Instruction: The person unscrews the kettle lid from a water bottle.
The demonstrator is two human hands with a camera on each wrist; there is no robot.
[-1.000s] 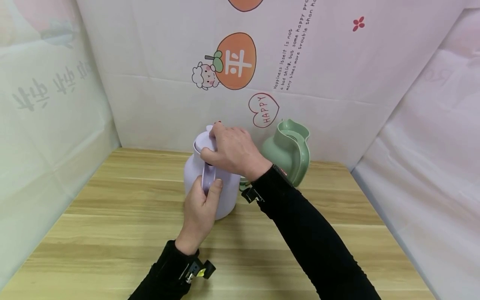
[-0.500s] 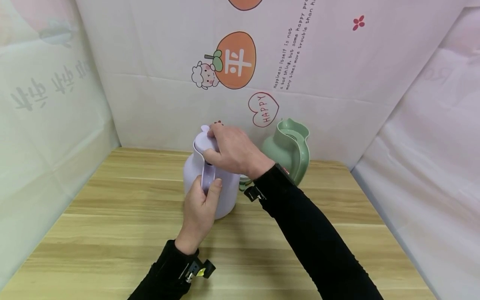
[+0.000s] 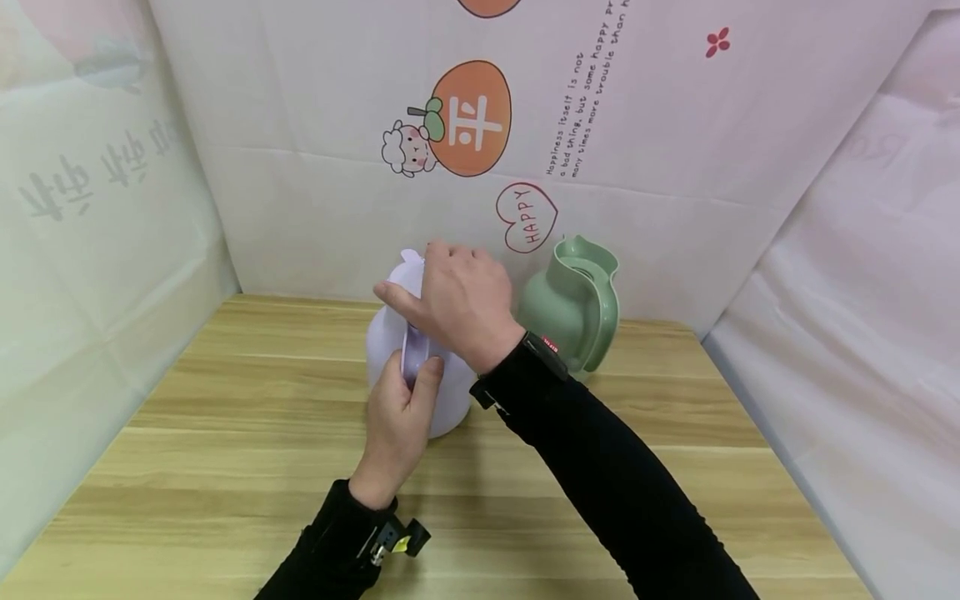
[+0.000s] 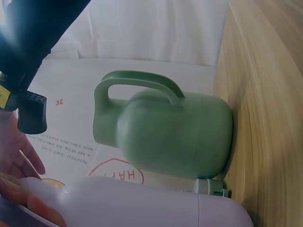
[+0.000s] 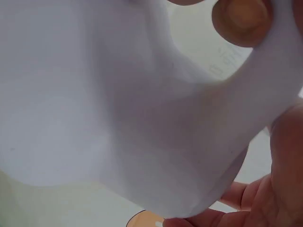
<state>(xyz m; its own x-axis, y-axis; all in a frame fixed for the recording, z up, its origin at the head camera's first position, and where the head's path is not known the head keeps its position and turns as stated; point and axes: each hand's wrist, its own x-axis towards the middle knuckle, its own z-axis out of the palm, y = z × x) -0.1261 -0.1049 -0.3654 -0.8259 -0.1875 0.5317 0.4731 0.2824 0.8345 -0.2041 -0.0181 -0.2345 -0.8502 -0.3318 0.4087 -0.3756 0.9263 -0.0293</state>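
A lavender vacuum jug stands upright on the wood-grain table, its handle towards the person. My left hand grips that handle, with the thumb along its right side. Over the jug's round lid is my right hand, its thumb stretched out to the left across the lid. In the left wrist view, the right fingers look spread. Their tips come near the jug's spout in the right wrist view; firm contact is unclear. The right hand hides much of the lid.
A green jug of similar shape stands behind to the right, with no lid seen on its mouth. Its small green-and-white stopper lies on the table between the jugs. White printed cloth hangs behind and at both sides.
The right hand has turned clockwise over the lid, its thumb swinging out left and its wrist shifting left. The lid's small tab moved slightly left earlier. The left hand and green jug stay put.
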